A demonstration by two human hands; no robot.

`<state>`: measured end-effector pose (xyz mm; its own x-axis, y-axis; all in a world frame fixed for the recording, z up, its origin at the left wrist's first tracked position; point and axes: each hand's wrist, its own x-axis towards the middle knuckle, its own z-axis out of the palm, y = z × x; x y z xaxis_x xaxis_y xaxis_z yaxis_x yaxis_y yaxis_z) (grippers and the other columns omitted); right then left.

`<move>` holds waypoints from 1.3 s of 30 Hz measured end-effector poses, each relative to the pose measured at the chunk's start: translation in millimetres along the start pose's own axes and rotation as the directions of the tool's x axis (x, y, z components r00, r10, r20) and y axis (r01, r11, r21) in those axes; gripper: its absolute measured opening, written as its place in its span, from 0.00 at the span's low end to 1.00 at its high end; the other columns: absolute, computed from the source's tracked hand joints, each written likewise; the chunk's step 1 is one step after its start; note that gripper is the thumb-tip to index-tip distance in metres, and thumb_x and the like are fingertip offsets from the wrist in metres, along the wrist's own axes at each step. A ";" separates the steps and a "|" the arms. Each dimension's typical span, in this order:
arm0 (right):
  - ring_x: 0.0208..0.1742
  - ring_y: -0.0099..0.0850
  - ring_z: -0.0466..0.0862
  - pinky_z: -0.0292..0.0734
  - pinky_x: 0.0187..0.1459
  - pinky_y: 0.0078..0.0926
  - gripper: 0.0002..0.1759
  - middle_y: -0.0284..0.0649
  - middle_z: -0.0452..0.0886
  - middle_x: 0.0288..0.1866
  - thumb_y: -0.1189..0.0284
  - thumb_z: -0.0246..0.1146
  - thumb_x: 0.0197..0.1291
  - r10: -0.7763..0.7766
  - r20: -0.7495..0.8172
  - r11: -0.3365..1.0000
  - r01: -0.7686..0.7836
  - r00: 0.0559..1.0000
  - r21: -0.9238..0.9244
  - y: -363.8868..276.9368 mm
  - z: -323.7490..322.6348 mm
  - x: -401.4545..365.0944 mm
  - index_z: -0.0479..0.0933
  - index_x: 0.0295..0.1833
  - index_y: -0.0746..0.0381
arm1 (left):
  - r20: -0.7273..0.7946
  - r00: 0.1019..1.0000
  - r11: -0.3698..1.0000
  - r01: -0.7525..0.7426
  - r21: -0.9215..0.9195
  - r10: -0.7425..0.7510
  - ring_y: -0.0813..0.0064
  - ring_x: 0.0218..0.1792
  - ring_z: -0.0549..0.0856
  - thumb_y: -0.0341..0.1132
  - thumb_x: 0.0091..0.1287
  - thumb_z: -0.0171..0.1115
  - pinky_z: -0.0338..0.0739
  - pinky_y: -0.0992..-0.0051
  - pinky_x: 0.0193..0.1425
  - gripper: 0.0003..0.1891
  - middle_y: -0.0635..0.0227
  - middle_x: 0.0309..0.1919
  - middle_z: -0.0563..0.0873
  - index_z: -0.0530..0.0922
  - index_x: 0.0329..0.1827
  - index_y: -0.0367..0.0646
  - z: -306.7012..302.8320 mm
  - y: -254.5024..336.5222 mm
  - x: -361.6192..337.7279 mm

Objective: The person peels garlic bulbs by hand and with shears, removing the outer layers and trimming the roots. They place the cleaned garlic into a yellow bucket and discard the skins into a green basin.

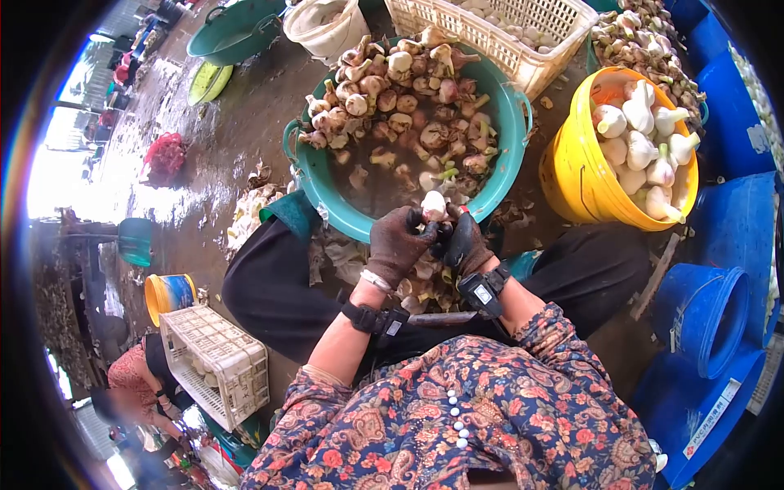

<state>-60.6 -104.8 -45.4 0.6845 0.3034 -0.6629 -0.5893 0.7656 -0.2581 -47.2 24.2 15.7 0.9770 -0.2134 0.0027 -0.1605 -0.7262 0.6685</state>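
Observation:
A white garlic bulb [434,206] is held between both gloved hands at the near rim of a green basin [516,167]. My left hand [398,243], in a dark brown glove, has its fingers closed on the bulb from the left. My right hand [465,242], in a dark glove, is closed beside the bulb's right side; a small red thing shows at its fingertips, too small to make out. Unpeeled garlic bulbs [400,98] are heaped in the basin, over murky water. Peeled skins lie below the hands.
Right of the basin, a yellow bucket [563,175] holds white garlic. Beyond the basin stand a cream crate [523,69] and a white bucket [327,37]. Blue containers [694,314] line the right side. A person [143,380] is beside another crate [220,359] at lower left.

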 end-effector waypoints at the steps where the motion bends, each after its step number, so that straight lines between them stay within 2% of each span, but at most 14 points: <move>1: 0.22 0.27 0.76 0.68 0.23 0.23 0.24 0.31 0.79 0.26 0.48 0.45 0.64 0.021 -0.040 1.000 -0.020 0.999 0.017 -0.4 2.2 -1.6 0.77 0.43 0.55 | 0.029 0.999 0.997 0.040 -0.072 -0.038 0.74 0.31 0.85 0.33 0.52 0.68 0.78 0.74 0.36 0.10 0.61 0.30 0.86 0.82 0.36 0.40 -1.0 -2.1 -0.1; 3: 0.20 0.26 0.75 0.68 0.22 0.24 0.24 0.30 0.78 0.23 0.48 0.46 0.64 0.044 -0.079 0.999 -0.041 0.996 0.033 0.1 2.0 0.0 0.77 0.40 0.55 | 0.052 0.997 0.987 0.072 -0.141 -0.065 0.78 0.31 0.84 0.32 0.53 0.68 0.78 0.75 0.37 0.10 0.61 0.30 0.86 0.82 0.37 0.39 -2.5 -5.5 -0.1; 9: 0.18 0.26 0.73 0.67 0.21 0.22 0.24 0.29 0.74 0.19 0.46 0.48 0.63 0.086 0.103 0.985 -0.100 0.991 0.139 2.9 -9.0 9.2 0.77 0.36 0.54 | 0.050 0.995 0.938 0.099 -0.333 -0.088 0.84 0.32 0.82 0.32 0.56 0.67 0.77 0.79 0.37 0.11 0.64 0.30 0.87 0.82 0.40 0.36 -1.8 -13.1 -1.4; 11: 0.16 0.24 0.71 0.66 0.19 0.20 0.22 0.28 0.72 0.17 0.47 0.52 0.62 -0.064 -0.116 0.998 0.064 0.991 0.003 0.8 14.1 -1.9 0.76 0.34 0.54 | 0.057 0.993 0.932 0.118 -0.342 -0.104 0.83 0.31 0.83 0.33 0.57 0.67 0.77 0.79 0.37 0.11 0.64 0.29 0.87 0.82 0.40 0.36 -0.9 -6.0 -3.2; 15: 0.15 0.22 0.70 0.63 0.17 0.19 0.20 0.27 0.71 0.17 0.49 0.56 0.59 -0.186 -0.160 0.982 0.176 0.970 -0.075 11.8 -5.0 19.3 0.75 0.30 0.55 | 0.028 0.985 0.945 0.172 -0.280 -0.171 0.84 0.31 0.82 0.34 0.57 0.68 0.77 0.80 0.36 0.12 0.66 0.29 0.87 0.83 0.39 0.35 3.6 -9.5 -2.8; 17: 0.15 0.20 0.69 0.60 0.17 0.19 0.19 0.26 0.69 0.17 0.51 0.59 0.58 -0.286 -0.184 0.942 0.240 0.940 -0.235 10.6 -5.9 17.6 0.75 0.29 0.55 | 0.059 0.985 0.951 0.174 -0.257 -0.164 0.84 0.30 0.82 0.33 0.58 0.68 0.77 0.80 0.35 0.11 0.67 0.29 0.87 0.83 0.39 0.34 1.4 -9.9 -0.9; 19: 0.15 0.20 0.68 0.60 0.17 0.19 0.19 0.26 0.69 0.17 0.51 0.60 0.58 -0.272 -0.196 0.945 0.224 0.942 -0.236 11.0 -5.8 20.0 0.75 0.28 0.55 | 0.152 0.950 0.892 0.309 -0.330 -0.273 0.86 0.29 0.80 0.33 0.58 0.67 0.75 0.82 0.33 0.11 0.71 0.28 0.86 0.83 0.38 0.33 -1.3 -10.8 0.1; 27: 0.15 0.21 0.68 0.61 0.18 0.19 0.16 0.27 0.69 0.18 0.54 0.56 0.62 -0.312 -0.187 0.905 0.231 0.932 -0.356 13.4 -6.5 19.9 0.75 0.32 0.56 | 0.183 0.952 0.873 0.300 -0.384 -0.246 0.88 0.27 0.78 0.32 0.59 0.65 0.73 0.83 0.31 0.10 0.73 0.26 0.84 0.83 0.38 0.34 -2.7 -21.8 -0.4; 30: 0.16 0.19 0.66 0.58 0.18 0.19 0.18 0.26 0.68 0.17 0.53 0.60 0.58 -0.309 -0.237 0.927 0.237 0.921 -0.289 13.1 -1.8 18.2 0.76 0.27 0.56 | 0.236 0.935 0.839 0.344 -0.422 -0.265 0.86 0.26 0.78 0.33 0.60 0.65 0.73 0.82 0.30 0.09 0.74 0.24 0.83 0.83 0.36 0.34 -5.0 -29.9 0.3; 33: 0.16 0.20 0.68 0.60 0.18 0.19 0.17 0.28 0.71 0.19 0.54 0.58 0.60 -0.269 -0.223 0.931 0.194 0.937 -0.309 11.5 -3.1 16.2 0.77 0.32 0.57 | 0.190 0.939 0.860 0.339 -0.382 -0.286 0.85 0.25 0.78 0.33 0.60 0.65 0.73 0.81 0.29 0.09 0.74 0.23 0.83 0.83 0.34 0.35 -4.7 -30.6 -0.5; 35: 0.17 0.22 0.71 0.64 0.19 0.19 0.16 0.31 0.75 0.23 0.56 0.55 0.62 -0.001 0.040 0.996 -0.002 0.999 0.089 6.1 -5.2 13.8 0.76 0.39 0.58 | 0.121 0.953 0.892 0.302 -0.336 -0.277 0.84 0.24 0.79 0.34 0.60 0.65 0.73 0.81 0.28 0.09 0.74 0.22 0.83 0.83 0.33 0.35 -1.4 -39.8 0.3; 37: 0.19 0.24 0.73 0.67 0.20 0.19 0.16 0.32 0.76 0.24 0.56 0.53 0.64 -0.065 -0.008 0.994 0.066 0.998 0.092 5.9 8.4 5.0 0.75 0.41 0.57 | -0.059 0.964 0.953 0.266 0.145 -0.260 0.83 0.23 0.79 0.36 0.59 0.66 0.74 0.81 0.28 0.10 0.73 0.22 0.83 0.83 0.32 0.36 5.9 -64.9 1.6; 38: 0.20 0.25 0.75 0.69 0.22 0.19 0.16 0.33 0.77 0.26 0.56 0.51 0.65 -0.133 -0.055 0.985 0.138 0.990 0.100 1.9 22.2 -4.6 0.75 0.43 0.56 | -0.061 0.965 0.954 0.262 0.145 -0.255 0.83 0.23 0.79 0.36 0.59 0.66 0.74 0.81 0.28 0.10 0.73 0.22 0.83 0.83 0.32 0.36 4.3 -66.2 2.4; 39: 0.22 0.25 0.76 0.72 0.24 0.20 0.17 0.31 0.77 0.24 0.54 0.48 0.66 -0.106 -0.080 0.986 0.115 0.991 0.122 -3.7 33.7 -16.9 0.75 0.41 0.55 | -0.022 0.927 0.926 0.373 -0.057 -0.375 0.83 0.23 0.79 0.36 0.58 0.67 0.75 0.80 0.28 0.10 0.72 0.23 0.84 0.83 0.33 0.36 2.9 -67.5 1.7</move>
<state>-55.5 -93.7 -9.6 0.7063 0.1746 -0.6860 -0.4501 0.8588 -0.2449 -35.1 70.9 -31.6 0.9687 0.0885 -0.2319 0.2239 -0.7147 0.6626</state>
